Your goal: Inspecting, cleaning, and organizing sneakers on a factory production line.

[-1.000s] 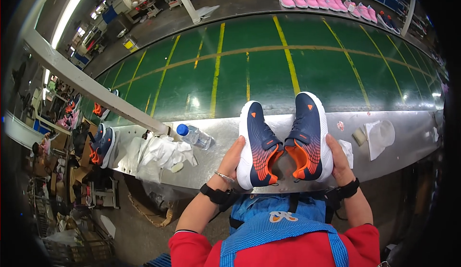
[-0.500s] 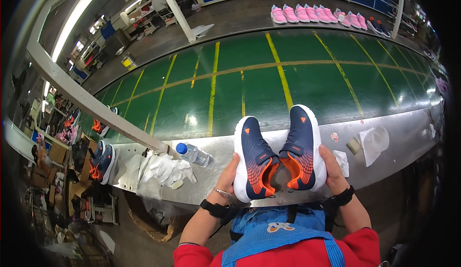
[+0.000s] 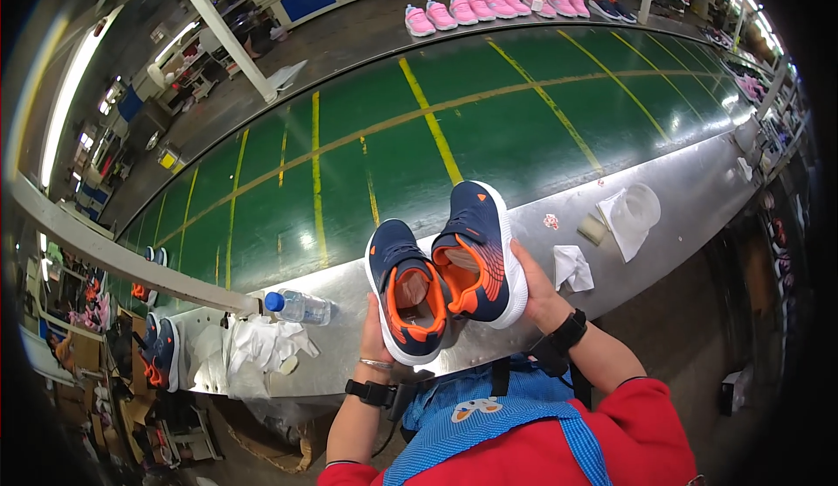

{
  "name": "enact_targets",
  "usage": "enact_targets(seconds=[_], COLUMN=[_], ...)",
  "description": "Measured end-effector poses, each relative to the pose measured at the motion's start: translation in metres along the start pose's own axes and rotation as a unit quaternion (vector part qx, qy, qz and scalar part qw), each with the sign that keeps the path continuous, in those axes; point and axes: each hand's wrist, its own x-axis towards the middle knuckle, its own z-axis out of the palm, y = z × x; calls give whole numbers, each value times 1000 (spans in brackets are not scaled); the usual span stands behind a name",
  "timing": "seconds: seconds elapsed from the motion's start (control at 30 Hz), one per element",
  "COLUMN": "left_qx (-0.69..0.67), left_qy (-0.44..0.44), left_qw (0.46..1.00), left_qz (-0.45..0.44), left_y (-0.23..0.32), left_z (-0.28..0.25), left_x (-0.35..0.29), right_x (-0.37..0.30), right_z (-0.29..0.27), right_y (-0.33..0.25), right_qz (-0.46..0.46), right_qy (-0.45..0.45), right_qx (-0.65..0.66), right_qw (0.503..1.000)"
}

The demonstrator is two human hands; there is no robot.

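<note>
I hold a pair of navy sneakers with orange linings and white soles, toes pointing away from me, above the metal ledge. My left hand point(image 3: 374, 333) grips the left sneaker point(image 3: 394, 248) along its outer sole. The outer side of the right sneaker point(image 3: 487, 250) is held by my right hand point(image 3: 538, 289). The openings face up toward me, showing pale stuffing inside, and the heels are close together. Both hands' fingers are partly hidden under the soles.
A green conveyor belt point(image 3: 358, 167) with yellow lines runs beyond the metal ledge point(image 3: 524, 224). Left on the ledge are a blue-capped bottle point(image 3: 298, 306), white cloths point(image 3: 262, 344) and another navy sneaker point(image 3: 166, 352). White paper point(image 3: 572, 268) lies right. Pink sneakers point(image 3: 480, 6) line the far side.
The sneakers have tilted so their openings show more toward me. The left one now sits lower and nearer than the right. My view has turned, shifting the surroundings leftward.
</note>
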Motion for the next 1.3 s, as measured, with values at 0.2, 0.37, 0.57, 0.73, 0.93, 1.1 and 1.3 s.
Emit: enact_targets(seconds=[0.2, 0.37, 0.57, 0.73, 0.93, 1.1, 1.3], left_qx=[-32, -39, -21, 27, 517, 446, 442], left_qy=[-18, 2, 21, 74, 157, 78, 71], left_qw=[999, 999, 999, 997, 811, 863, 847], left_qz=[16, 14, 11, 3, 224, 225, 286], left_y=[-15, -37, -39, -33, -37, -31, -65], left_z=[5, -12, -16, -19, -47, -9, 8], left_x=[8, 18, 17, 14, 24, -19, -21], right_x=[1, 2, -5, -4, -3, -58, -68], right_z=[-2, -9, -3, -1, -54, 12, 45], right_y=[12, 24, 20, 17, 0, -16, 25], right_qz=[31, 49, 13, 14, -221, -367, -143], right_qy=[-26, -22, -13, -12, 98, -27, -294], right_qx=[51, 50, 18, -55, -689, -676, -894], right_qw=[998, 997, 1000, 998, 683, 639, 307])
